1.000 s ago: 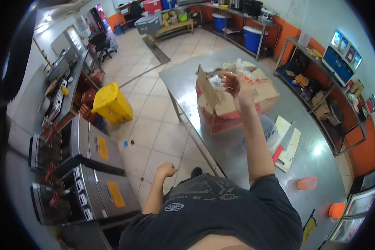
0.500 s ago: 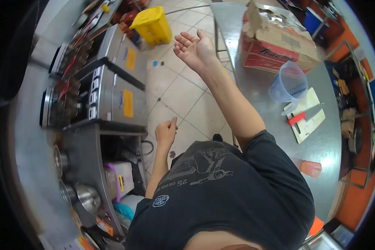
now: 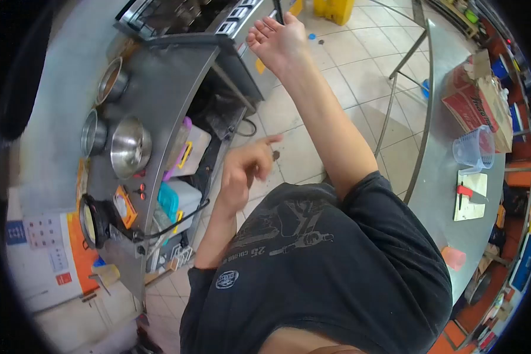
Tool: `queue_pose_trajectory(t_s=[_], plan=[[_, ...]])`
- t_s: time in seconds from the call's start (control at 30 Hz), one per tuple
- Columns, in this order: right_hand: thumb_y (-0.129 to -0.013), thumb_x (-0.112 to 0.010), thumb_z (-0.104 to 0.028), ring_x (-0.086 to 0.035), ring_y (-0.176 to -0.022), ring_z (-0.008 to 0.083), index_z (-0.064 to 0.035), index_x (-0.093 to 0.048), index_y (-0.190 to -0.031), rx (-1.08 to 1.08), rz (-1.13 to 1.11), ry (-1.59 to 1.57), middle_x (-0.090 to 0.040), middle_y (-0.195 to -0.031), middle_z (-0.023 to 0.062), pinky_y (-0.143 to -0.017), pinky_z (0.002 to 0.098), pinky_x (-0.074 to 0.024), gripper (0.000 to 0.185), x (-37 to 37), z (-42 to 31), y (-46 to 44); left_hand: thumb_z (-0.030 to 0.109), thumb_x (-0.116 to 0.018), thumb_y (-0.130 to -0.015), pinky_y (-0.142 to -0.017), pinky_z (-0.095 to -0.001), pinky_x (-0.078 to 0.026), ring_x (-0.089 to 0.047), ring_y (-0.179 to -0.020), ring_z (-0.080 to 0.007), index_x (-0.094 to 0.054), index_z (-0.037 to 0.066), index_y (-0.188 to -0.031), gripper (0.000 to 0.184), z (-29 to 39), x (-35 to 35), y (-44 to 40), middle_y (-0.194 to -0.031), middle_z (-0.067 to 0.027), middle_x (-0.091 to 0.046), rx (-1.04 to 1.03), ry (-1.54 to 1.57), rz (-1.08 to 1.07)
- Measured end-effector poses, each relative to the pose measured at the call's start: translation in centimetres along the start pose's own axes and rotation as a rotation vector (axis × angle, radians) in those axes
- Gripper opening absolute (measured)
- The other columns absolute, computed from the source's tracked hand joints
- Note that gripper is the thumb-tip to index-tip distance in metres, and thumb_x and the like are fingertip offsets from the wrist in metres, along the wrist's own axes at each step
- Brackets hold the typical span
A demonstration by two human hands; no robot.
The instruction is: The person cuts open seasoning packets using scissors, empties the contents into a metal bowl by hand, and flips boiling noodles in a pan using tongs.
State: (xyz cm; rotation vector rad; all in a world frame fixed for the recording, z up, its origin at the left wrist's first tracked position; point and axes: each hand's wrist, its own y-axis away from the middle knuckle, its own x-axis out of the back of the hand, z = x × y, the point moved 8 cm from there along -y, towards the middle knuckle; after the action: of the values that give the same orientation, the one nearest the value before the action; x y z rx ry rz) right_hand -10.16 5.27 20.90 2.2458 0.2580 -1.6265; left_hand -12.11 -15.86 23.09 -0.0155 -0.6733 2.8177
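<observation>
My right hand (image 3: 280, 44) is stretched far forward, palm toward me, with its fingers loosely apart and nothing in it. Behind its fingertips is the front of a steel oven (image 3: 242, 23). My left hand (image 3: 245, 168) is held lower, in front of my body over the tiled floor (image 3: 342, 76). Its index finger points out to the right while the other fingers bend down; I see nothing in it. To its left, plastic boxes (image 3: 194, 150) sit on the shelf under a steel counter (image 3: 177, 71).
The counter holds a steel bowl (image 3: 130, 147), two pots (image 3: 92, 133), red-handled scissors (image 3: 140, 190) and a black pan (image 3: 94, 221). On the steel table (image 3: 422, 177) at right are a carton (image 3: 472, 103), a clear jug (image 3: 475, 147), a red-handled knife (image 3: 465, 190) on a cutting board (image 3: 467, 211), and a pink cup (image 3: 453, 258).
The view has turned left, bringing the counter with bowls into sight and shifting the table right. My left hand has risen and its index finger has stretched out. My right hand keeps its pose.
</observation>
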Motion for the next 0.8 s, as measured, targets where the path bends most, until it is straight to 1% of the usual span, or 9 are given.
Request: queue_pose_trajectory(t_s=[0.07,0.17,0.27,0.37,0.5,0.57,0.67,0.77,0.8], plan=[[-0.095,-0.029,-0.036,-0.044,-0.084,0.0247,0.0039,-0.035,-0.111,-0.039,-0.018,0.040,-0.042,-0.099,0.0155,-0.072,0.0375,-0.0417,0.044,-1.0,4.1,0.6,0.065,-0.028,-0.086,-0.101,-0.0510,-0.027,-0.041,-0.051,-0.0146,-0.041,0.006,-0.060,0.066,4.8,-2.2,1.2,-0.057,0.0008,-0.037,0.048,0.035,-0.233],[-0.094,-0.033,-0.037,-0.045,-0.076,0.0231,-0.0002,-0.040,-0.100,-0.073,-0.025,0.062,-0.045,-0.091,0.0131,-0.066,0.0364,-0.0420,0.038,-3.2,8.1,2.1,0.062,-0.030,-0.088,-0.101,-0.0524,-0.027,-0.044,-0.051,-0.0192,-0.042,0.006,-0.061,0.062,7.5,-3.9,2.4,-0.056,-0.0003,-0.038,0.014,-0.178,-0.417],[-0.093,-0.036,-0.039,-0.045,-0.068,0.0200,-0.0058,-0.042,-0.091,-0.106,-0.043,0.101,-0.045,-0.086,0.0091,-0.059,0.0337,-0.0411,0.034,-4.6,10.9,2.8,0.068,-0.023,-0.084,-0.101,-0.0558,-0.027,-0.042,-0.048,-0.0186,-0.041,0.006,-0.057,0.070,7.7,-4.4,3.3,-0.055,-0.0004,-0.038,0.037,-0.307,-0.441],[-0.093,-0.036,-0.040,-0.046,-0.068,0.0195,-0.0063,-0.043,-0.092,-0.123,-0.126,0.116,-0.046,-0.086,0.0082,-0.059,0.0331,-0.0412,0.034,-5.7,13.3,2.0,0.058,-0.034,-0.088,-0.103,-0.0543,-0.024,-0.045,-0.052,-0.0215,-0.044,0.006,-0.064,0.058,8.0,-3.6,3.7,-0.057,-0.0022,-0.039,0.004,-0.276,-0.399],[-0.094,-0.035,-0.039,-0.046,-0.067,0.0173,-0.0076,-0.043,-0.094,-0.109,-0.164,0.170,-0.046,-0.086,0.0054,-0.059,0.0328,-0.0412,0.032,-6.7,14.3,1.8,0.059,-0.034,-0.088,-0.105,-0.0551,-0.022,-0.045,-0.052,-0.0218,-0.043,0.005,-0.064,0.060,7.9,-2.6,3.4,-0.056,-0.0025,-0.038,0.016,-0.277,-0.369],[-0.094,-0.036,-0.039,-0.047,-0.066,0.0162,-0.0071,-0.043,-0.095,-0.071,-0.165,0.229,-0.046,-0.086,0.0053,-0.057,0.0320,-0.0416,0.032,-7.1,14.4,1.9,0.059,-0.034,-0.087,-0.105,-0.0553,-0.021,-0.045,-0.052,-0.0219,-0.043,0.005,-0.064,0.060,8.0,-2.4,2.9,-0.056,-0.0025,-0.038,0.022,-0.283,-0.365],[-0.093,-0.037,-0.038,-0.047,-0.065,0.0147,-0.0061,-0.043,-0.096,0.069,-0.205,0.360,-0.047,-0.086,0.0054,-0.053,0.0304,-0.0417,0.033,-8.4,13.9,1.8,0.069,-0.022,-0.083,-0.104,-0.0569,-0.023,-0.044,-0.048,-0.0188,-0.042,0.005,-0.059,0.071,7.7,-2.7,2.2,-0.054,-0.0008,-0.039,0.055,-0.329,-0.345],[-0.093,-0.039,-0.037,-0.048,-0.064,0.0125,-0.0046,-0.042,-0.096,0.184,-0.263,0.457,-0.048,-0.087,0.0056,-0.050,0.0279,-0.0420,0.033,-9.6,13.1,2.2,0.068,-0.023,-0.084,-0.104,-0.0564,-0.022,-0.043,-0.048,-0.0193,-0.042,0.005,-0.059,0.070,7.7,-2.9,1.4,-0.054,-0.0010,-0.039,0.061,-0.332,-0.335],[-0.093,-0.039,-0.036,-0.048,-0.064,0.0122,-0.0045,-0.042,-0.096,0.216,-0.287,0.493,-0.048,-0.087,0.0055,-0.051,0.0277,-0.0422,0.032,-9.9,12.8,2.4,0.065,-0.027,-0.085,-0.104,-0.0563,-0.022,-0.044,-0.049,-0.0202,-0.042,0.005,-0.060,0.066,7.6,-2.9,1.2,-0.055,-0.0015,-0.038,0.057,-0.350,-0.341]])
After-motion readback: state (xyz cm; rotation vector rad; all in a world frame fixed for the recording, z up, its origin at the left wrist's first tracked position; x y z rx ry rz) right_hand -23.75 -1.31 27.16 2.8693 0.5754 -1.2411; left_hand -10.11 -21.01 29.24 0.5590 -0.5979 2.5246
